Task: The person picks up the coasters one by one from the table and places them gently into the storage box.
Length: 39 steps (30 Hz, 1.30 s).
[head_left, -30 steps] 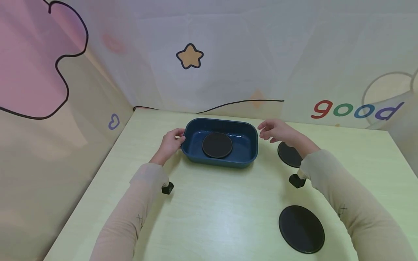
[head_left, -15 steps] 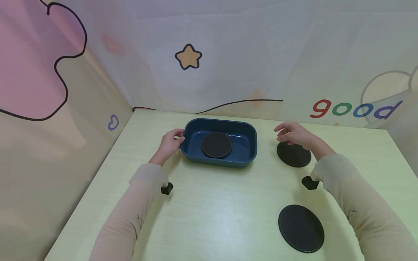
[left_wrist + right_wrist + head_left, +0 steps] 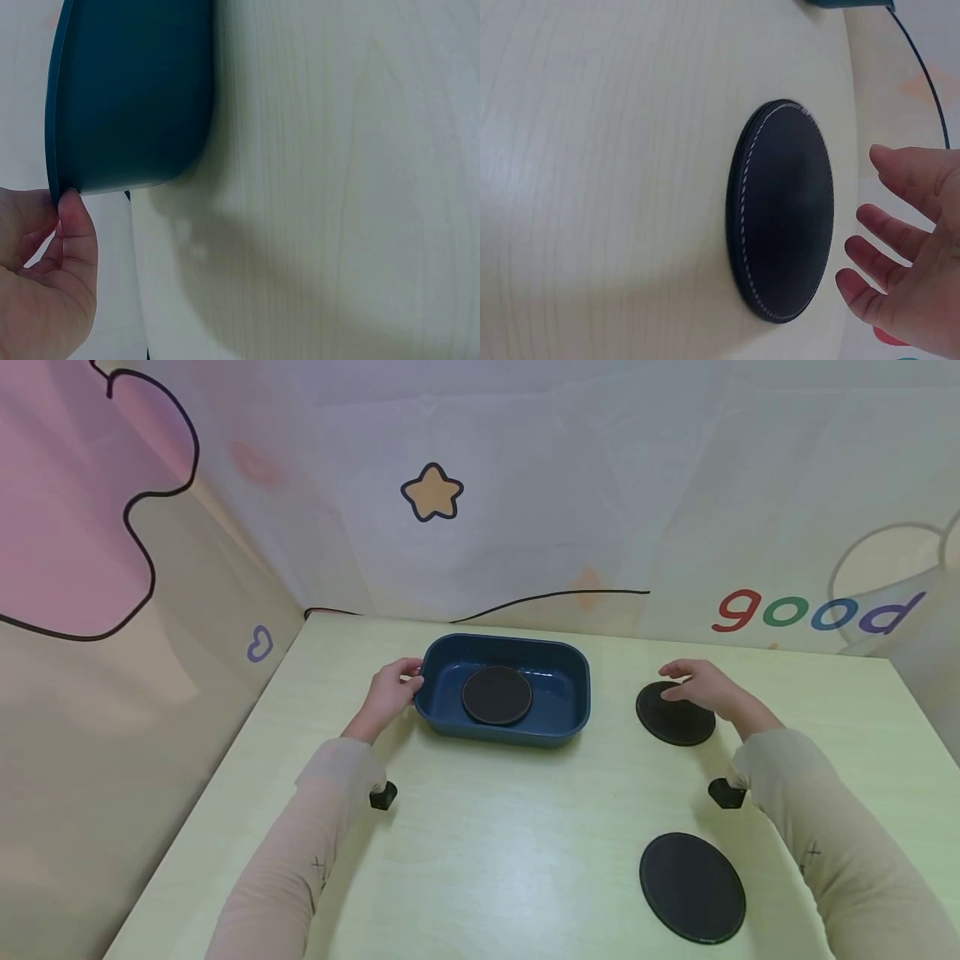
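Observation:
A deep blue rectangular baking dish (image 3: 558, 693) stands toward the back of the table. Inside it lies a round black coaster (image 3: 497, 695). My left hand (image 3: 387, 692) pinches the rim at the dish's left end between thumb and fingers, as the left wrist view shows up close (image 3: 52, 262). Over the far edge of another round black coaster (image 3: 677, 720) hovers my right hand (image 3: 705, 687), its fingers spread and holding nothing. In the right wrist view this coaster (image 3: 787, 217) has white stitching round its edge and looks thick, perhaps layered.
A third black coaster (image 3: 692, 888) lies near the front right of the pale wooden table (image 3: 480, 852). A printed cloth backdrop (image 3: 525, 510) rises behind the table and at its sides. Black wrist devices, such as the right one (image 3: 727, 793), hang below both sleeves.
My right hand has moved right and slightly nearer, from beside the dish's right end to over the back right coaster. The left hand keeps its hold, and the dish stays put.

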Tool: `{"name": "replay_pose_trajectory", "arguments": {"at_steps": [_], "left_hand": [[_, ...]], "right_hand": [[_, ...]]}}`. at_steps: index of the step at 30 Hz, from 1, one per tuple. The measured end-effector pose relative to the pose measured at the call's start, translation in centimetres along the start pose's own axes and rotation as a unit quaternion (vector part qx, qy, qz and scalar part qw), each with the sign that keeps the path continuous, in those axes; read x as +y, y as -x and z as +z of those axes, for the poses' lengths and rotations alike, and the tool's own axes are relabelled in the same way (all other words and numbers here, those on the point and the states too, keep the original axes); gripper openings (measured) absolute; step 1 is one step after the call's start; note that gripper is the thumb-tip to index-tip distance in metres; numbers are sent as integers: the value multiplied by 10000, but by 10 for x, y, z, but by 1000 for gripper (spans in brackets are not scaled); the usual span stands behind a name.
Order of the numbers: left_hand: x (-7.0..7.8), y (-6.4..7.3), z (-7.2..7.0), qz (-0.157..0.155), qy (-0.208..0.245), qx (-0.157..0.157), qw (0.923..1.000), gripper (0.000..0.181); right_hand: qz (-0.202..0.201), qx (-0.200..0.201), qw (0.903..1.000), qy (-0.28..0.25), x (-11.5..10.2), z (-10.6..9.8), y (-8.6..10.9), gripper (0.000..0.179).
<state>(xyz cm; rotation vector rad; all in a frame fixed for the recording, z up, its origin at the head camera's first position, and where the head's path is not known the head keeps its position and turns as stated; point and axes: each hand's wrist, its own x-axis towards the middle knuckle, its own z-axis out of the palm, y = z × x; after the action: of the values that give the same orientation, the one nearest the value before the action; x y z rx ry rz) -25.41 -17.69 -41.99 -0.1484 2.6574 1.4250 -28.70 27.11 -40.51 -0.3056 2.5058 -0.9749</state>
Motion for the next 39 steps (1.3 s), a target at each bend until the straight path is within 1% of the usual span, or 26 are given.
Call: {"name": "replay_pose_trajectory", "arguments": {"at_steps": [6,10,18,27,33,39], "left_hand": [[0,-1,0,24,82,36,10000,35],[0,0,1,28,61,42,10000,35],[1,2,0,64,14,48,10000,35],[2,2,0,15,-25,28,10000,35],[1,2,0,52,-2,35,10000,35],[-1,1,0,60,-43,37,10000,35]], "right_hand": [[198,110,9986,488,12,0,-1,53],[320,160,9965,758,17,1,-1,56],[550,209,9935,977,25,4,-4,56],[442,347,9876,1468,26,4,-7,49],[471,209,9880,1459,27,3,-7,48],[587,-175,9894,1317,26,3,-6,46]]}}
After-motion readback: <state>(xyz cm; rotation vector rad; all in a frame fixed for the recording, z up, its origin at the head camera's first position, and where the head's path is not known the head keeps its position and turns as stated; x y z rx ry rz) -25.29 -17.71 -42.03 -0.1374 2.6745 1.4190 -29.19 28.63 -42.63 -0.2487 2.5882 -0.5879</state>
